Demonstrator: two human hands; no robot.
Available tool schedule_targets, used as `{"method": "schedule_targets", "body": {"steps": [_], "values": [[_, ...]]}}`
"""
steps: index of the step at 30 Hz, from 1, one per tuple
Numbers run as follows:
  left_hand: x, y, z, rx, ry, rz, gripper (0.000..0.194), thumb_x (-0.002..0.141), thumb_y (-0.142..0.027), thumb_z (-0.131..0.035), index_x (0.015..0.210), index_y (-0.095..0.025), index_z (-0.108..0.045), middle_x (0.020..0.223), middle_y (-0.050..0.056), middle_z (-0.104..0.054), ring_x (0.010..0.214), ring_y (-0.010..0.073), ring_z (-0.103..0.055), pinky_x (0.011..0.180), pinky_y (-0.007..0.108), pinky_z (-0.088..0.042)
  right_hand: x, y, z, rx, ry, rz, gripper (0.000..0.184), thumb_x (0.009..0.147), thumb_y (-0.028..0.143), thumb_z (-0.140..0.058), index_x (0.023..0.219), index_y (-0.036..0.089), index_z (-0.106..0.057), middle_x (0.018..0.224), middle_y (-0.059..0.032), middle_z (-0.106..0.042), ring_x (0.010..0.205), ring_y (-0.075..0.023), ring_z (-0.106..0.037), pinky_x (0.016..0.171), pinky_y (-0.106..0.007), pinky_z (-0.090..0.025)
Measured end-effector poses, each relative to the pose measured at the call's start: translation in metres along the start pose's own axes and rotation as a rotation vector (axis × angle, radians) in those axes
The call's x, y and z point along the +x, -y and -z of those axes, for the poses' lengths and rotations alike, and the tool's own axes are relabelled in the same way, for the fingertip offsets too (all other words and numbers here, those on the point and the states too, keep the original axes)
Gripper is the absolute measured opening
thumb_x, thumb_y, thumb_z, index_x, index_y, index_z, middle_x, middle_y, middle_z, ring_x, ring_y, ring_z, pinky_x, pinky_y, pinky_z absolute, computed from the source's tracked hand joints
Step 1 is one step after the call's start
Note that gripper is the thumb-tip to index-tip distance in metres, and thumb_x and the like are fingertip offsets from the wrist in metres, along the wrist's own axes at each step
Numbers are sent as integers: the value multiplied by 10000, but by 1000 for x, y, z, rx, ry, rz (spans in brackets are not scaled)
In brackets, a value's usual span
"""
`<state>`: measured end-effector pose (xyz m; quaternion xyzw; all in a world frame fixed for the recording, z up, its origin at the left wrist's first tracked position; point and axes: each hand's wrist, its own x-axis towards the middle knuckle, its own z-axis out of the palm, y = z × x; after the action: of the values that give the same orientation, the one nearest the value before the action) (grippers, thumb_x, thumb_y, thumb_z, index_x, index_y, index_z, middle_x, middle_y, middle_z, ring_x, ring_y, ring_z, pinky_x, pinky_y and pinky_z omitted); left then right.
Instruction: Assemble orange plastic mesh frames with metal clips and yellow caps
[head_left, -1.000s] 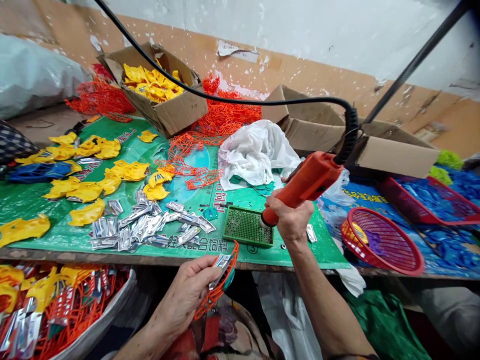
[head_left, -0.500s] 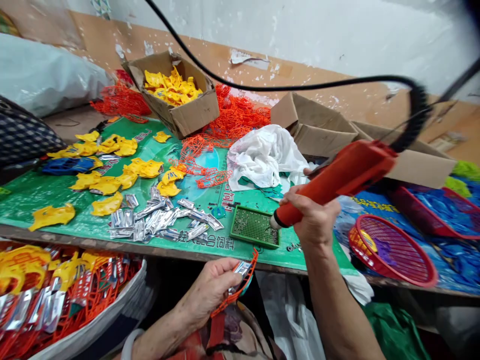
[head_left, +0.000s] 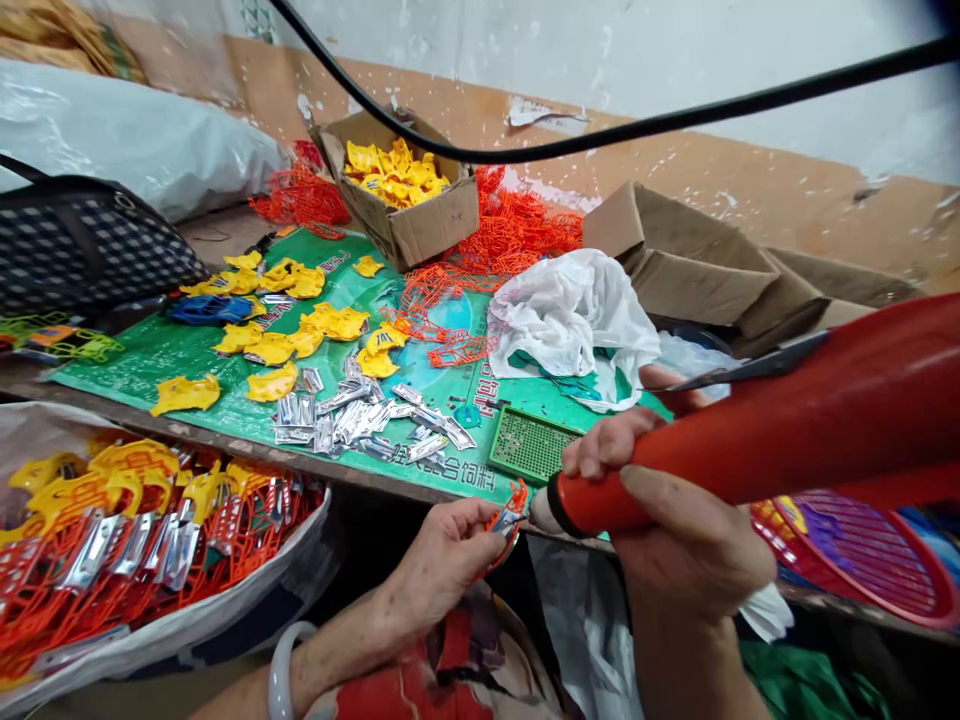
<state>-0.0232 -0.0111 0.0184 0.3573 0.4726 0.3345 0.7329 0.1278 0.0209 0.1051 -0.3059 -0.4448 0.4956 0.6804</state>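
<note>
In the head view, the thumb and fingers of the left hand (head_left: 439, 565) are pinched together on a small orange openwork plastic piece with a shiny silver plate (head_left: 510, 520); it sticks out past the fingertips toward the right hand (head_left: 686, 540). The right fingers are closed around a thick red cylindrical tool (head_left: 757, 450), its pale tip (head_left: 546, 512) right at the piece, though whether they touch cannot be told. Just beyond the left fingertips, a green perforated rectangular tray (head_left: 525, 445) lies on the green printed table sheet (head_left: 450, 395). To the left beyond those fingers is a heap of silver metallic plates (head_left: 360, 415), with scattered yellow moulded plastic pieces (head_left: 334, 322) farther off. Beyond the right fingers sits a crumpled white cloth (head_left: 574, 310), with a red slatted plastic basket (head_left: 919, 560) to their right
</note>
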Motion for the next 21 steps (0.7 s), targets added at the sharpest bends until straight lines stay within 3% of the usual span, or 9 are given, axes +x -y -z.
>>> {"method": "schedule_targets", "body": {"steps": [12, 21], "values": [[-1, -1, 0, -30, -7, -11, 216, 700, -290, -678, 833, -122, -713, 625, -24, -526, 563, 96, -373, 565, 242, -261, -4, -10, -1, -41, -10, -6, 422, 672, 133, -677, 1051, 299, -594, 686, 36, -572, 582, -168, -576, 583, -369, -521], [-1, 0, -1, 3, -20, -7, 229, 688, -341, -704, 779, -130, -709, 609, -23, -541, 571, 109, -428, 570, 241, -320, -9, -12, -1, -51, 15, -55, 454, 732, 173, -715, 1126, 296, -526, 734, 54, -602, 645, -144, -576, 661, -343, -501]]}}
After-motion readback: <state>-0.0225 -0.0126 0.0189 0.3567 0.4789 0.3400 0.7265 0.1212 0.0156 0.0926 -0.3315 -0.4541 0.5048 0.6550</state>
